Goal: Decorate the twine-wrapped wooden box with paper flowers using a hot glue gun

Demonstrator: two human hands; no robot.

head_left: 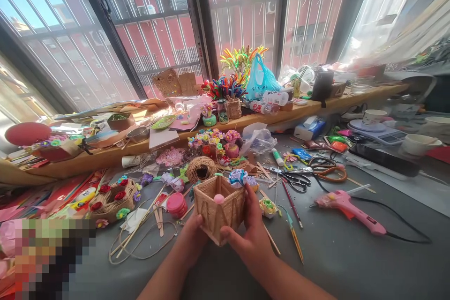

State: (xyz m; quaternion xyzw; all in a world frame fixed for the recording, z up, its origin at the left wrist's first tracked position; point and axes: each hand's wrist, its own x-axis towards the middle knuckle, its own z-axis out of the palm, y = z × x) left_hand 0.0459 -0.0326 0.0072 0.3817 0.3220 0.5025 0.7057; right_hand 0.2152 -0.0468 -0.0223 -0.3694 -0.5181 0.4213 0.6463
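Note:
A small square box, tan and seemingly covered in twine or wooden sticks, is held tilted over the near part of the table. My left hand grips its lower left side. My right hand wraps round the right side, thumb on the front and fingers up near the back corner. A pink ball shows at the box's near rim. At its right corner sits a blue and white flower, close to my right fingertips. Just behind lies a roll of twine.
A pink glue gun with a black cord lies to the right. Scissors and a pencil lie nearer. On the left are a pink jar and a flower-trimmed basket. A cluttered wooden ledge runs behind, under the windows.

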